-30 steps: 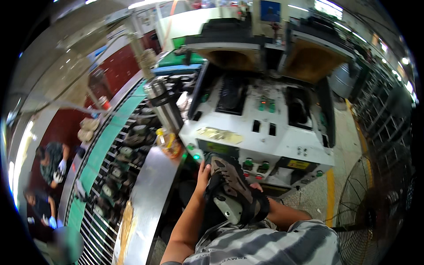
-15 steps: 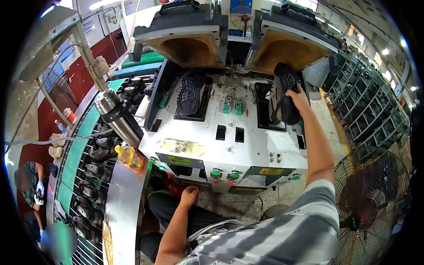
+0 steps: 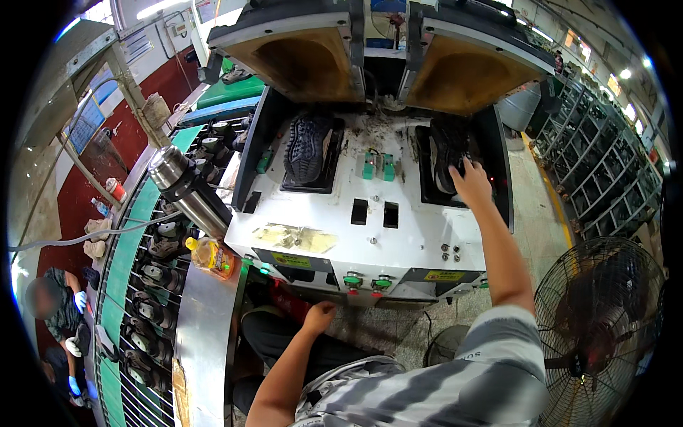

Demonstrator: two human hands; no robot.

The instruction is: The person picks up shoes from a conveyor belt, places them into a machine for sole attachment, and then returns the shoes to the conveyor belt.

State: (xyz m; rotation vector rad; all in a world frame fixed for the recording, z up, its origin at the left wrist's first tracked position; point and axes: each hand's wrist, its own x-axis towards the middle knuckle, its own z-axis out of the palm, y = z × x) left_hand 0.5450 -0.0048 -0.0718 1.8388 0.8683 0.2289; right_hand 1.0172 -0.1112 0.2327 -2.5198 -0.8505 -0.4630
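A black shoe [image 3: 445,146] lies sole up in the right black recess of a white two-bay press [image 3: 313,217]. My right hand [image 3: 473,182] is closed on its near end, thumb on the left side. A second black shoe [image 3: 306,151], its ridged sole facing up, rests in the left recess, untouched. My left hand [image 3: 319,317] is low in front of the press, above my leg, its fingers curled with nothing visible in them.
Two raised press lids [image 3: 284,64] with brown hollow undersides hang over the recesses. Left are a steel flask [image 3: 188,192], a bottle of orange liquid [image 3: 211,257] and a roller conveyor [image 3: 114,313] with several shoes. A caged fan [image 3: 597,313] stands right. Co-workers [image 3: 64,313] are at far left.
My right hand has turned the right shoe from its tilted, raised position and brought it down sole up into the recess. My left hand has shifted slightly right.
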